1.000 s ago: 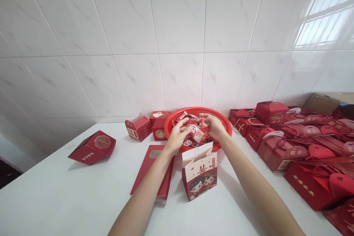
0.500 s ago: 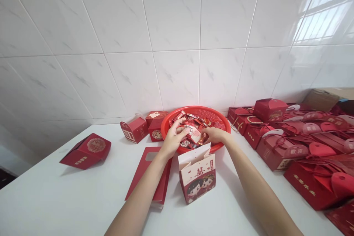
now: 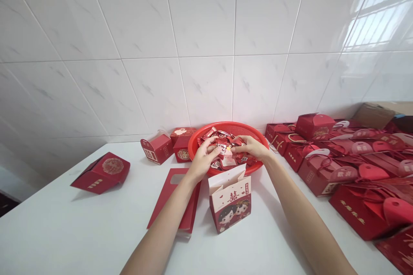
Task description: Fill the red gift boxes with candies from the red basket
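Over the red plastic basket (image 3: 193,142), my left hand (image 3: 203,159) is closed around wrapped candies (image 3: 226,151) with red and white wrappers. My right hand (image 3: 254,148) reaches in from the other side, its thumb and fingers pinching a wrapped candy against those in the left. More red-wrapped candies (image 3: 216,164) lie in the basket beneath. Just in front of the basket stands an upright candy box (image 3: 230,206), white and red with two cartoon figures, its top open. A flat red folded box (image 3: 174,197) lies partly under my left forearm.
A red box (image 3: 103,173) rests tilted on the white table (image 3: 80,240) at the left. Two small red boxes (image 3: 158,148) stand left of the basket. Many closed red gift boxes (image 3: 361,210) crowd the right side, with a brown carton (image 3: 374,116) behind. A tiled wall (image 3: 206,90) backs the table.
My right hand has risen from deep among the candies and moved toward my left hand, now with a candy between its fingers. The left hand stays nearly still with its candies.
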Available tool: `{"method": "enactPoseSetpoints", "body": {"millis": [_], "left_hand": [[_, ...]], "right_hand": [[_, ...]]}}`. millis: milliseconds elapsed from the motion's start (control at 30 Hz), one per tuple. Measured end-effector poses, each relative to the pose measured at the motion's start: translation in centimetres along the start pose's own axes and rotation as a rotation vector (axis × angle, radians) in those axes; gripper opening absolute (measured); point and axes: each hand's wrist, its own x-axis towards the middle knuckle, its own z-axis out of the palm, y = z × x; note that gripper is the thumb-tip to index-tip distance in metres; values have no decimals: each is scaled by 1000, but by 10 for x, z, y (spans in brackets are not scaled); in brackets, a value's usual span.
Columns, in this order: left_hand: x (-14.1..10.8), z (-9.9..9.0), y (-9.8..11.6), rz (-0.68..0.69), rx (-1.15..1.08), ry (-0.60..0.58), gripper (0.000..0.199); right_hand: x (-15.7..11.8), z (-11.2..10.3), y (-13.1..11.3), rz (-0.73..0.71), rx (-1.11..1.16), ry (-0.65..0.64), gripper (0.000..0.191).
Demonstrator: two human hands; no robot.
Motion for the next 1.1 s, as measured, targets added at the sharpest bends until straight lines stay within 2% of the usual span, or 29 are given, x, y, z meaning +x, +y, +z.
{"method": "enactPoseSetpoints", "body": {"millis": [133, 400, 600, 733, 833, 1033, 1100], "left_hand": [[-2, -1, 1, 26, 79, -57, 71], [0, -2, -3, 35, 64, -34, 75], [-1, 0, -1, 32, -22, 18, 64], [-1, 0, -2, 24, -40, 39, 60], [1, 0, -4, 24, -34, 41, 61], [2, -1, -6, 26, 2, 47, 66], [2, -1, -7, 29, 0, 37, 66]], "right_hand": [[-4, 2, -6, -10, 157, 8, 50], [-5, 3, -8, -5, 122, 12, 48], [1, -1, 1, -64, 44, 274, 47], [1, -12, 4, -57, -19, 328, 46], [-4, -20, 1, -45, -139, 264, 36], [-11, -20, -6, 111, -529, -97, 19], [-8, -16, -5, 169, -665, -98, 14]]}}
